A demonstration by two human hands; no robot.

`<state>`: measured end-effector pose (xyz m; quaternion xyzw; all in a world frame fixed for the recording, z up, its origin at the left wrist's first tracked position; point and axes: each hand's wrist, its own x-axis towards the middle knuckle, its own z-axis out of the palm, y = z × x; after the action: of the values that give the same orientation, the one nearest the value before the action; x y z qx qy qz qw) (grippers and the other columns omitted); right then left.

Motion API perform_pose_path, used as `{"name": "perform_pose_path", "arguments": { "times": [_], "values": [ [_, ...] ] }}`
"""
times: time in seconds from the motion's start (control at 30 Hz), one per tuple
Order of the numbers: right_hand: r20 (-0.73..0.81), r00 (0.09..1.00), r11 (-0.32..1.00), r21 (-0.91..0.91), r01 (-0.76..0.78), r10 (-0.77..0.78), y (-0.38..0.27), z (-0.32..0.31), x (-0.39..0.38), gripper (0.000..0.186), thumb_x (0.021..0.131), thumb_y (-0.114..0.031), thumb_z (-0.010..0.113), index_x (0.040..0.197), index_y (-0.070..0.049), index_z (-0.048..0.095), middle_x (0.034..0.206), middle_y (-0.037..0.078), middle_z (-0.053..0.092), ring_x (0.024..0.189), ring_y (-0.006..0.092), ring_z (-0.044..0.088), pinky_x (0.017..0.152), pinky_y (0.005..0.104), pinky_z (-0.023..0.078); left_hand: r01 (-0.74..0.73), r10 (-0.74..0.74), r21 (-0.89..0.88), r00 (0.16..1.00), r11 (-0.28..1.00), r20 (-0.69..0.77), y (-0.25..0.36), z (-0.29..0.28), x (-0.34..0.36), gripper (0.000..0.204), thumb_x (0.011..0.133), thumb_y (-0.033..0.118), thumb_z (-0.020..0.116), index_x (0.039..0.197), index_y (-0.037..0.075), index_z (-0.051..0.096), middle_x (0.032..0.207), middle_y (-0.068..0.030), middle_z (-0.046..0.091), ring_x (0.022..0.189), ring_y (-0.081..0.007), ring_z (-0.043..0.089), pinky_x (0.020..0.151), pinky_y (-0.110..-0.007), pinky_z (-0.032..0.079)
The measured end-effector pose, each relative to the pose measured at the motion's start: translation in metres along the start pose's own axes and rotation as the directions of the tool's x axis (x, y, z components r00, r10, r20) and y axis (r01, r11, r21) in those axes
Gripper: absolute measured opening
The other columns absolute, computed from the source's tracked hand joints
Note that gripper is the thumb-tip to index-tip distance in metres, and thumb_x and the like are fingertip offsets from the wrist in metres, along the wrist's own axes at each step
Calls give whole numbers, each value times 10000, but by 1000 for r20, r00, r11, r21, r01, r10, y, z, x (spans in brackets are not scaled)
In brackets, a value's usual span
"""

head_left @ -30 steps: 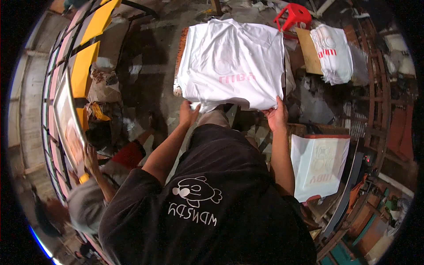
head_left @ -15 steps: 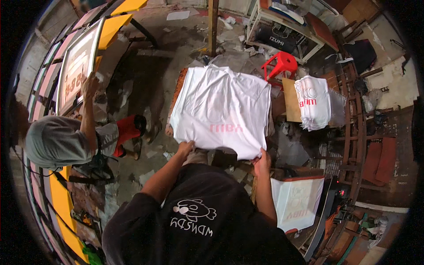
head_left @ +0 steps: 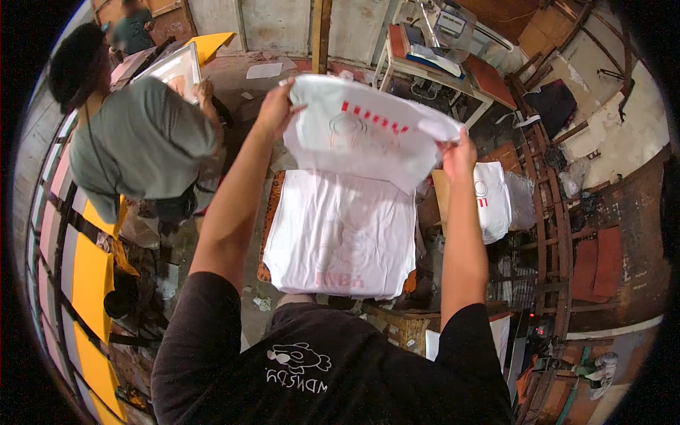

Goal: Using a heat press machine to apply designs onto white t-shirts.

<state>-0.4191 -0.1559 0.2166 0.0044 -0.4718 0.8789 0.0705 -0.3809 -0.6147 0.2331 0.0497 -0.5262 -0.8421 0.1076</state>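
My left hand [head_left: 276, 110] and my right hand [head_left: 459, 152] are each closed on a corner of a white printed shirt [head_left: 386, 159]. It hangs raised between them at arm's length, slightly blurred. Red lettering and a faint outline drawing show on its side turned toward me. Below it lies a flat pile of white shirts [head_left: 340, 227] on an orange-brown board [head_left: 275, 190]. A pale red print shows through near the pile's close edge. The pile's far part is hidden behind the raised shirt.
Right of the pile sits a stack of folded printed shirts [head_left: 498, 205]. A person in a grey shirt [head_left: 142, 142] works on the left at a framed screen [head_left: 185, 74]. Another person [head_left: 132, 28] stands farther back. A white-legged table [head_left: 439, 67] and a wooden post [head_left: 321, 35] stand beyond.
Both my hands have lifted the top shirt up and away from me, off the pile, exposing the shirts beneath. The grey-shirted person now appears more upright, and the view has tilted up.
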Motion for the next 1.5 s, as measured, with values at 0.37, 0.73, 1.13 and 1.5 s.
{"name": "perform_pose_path", "arguments": {
  "times": [0.37, 0.73, 1.13, 1.5],
  "values": [
    [-110, 964, 966, -121, 227, -240, -116, 38, -123, 242, 1004, -216, 672, 1150, -24, 652, 1054, 81, 692, 889, 184, 666, 729, 327, 552, -154, 155, -18, 986, 988, 57, 101, 35, -128, 242, 1054, 243, 572, 1074, 11, 641, 957, -41, 684, 834, -121, 658, 763, -291, 555],
    [-245, 963, 992, -78, 98, -114, -107, -49, -346, 241, 995, -224, 649, 1143, -33, 653, 1115, 70, 697, 1013, 197, 681, 868, 344, 547, 122, -133, -55, 924, 991, -358, 55, -9, -396, 387, 1026, 275, 591, 1262, -32, 589, 1169, -135, 696, 1034, -236, 706, 907, -393, 582],
    [-469, 822, 946, 137, -294, 323, -31, -164, -473, 370, 881, -185, 713, 1218, -50, 638, 1190, 90, 651, 1089, 251, 624, 906, 399, 527, 571, -589, -152, 759, 807, -278, -44, -64, -542, 308, 1007, 212, 611, 1182, -38, 653, 1032, -119, 721, 897, -238, 709, 810, -398, 585],
    [-341, 915, 976, 61, -210, 218, -14, -135, -403, 238, 962, -58, 608, 1200, -71, 622, 1089, 67, 636, 991, 184, 634, 881, 357, 531, 519, -538, -144, 824, 843, -178, -60, -77, -463, 375, 1026, 346, 535, 1203, 32, 634, 1113, -92, 704, 990, -243, 682, 876, -446, 561]
  ]
}}
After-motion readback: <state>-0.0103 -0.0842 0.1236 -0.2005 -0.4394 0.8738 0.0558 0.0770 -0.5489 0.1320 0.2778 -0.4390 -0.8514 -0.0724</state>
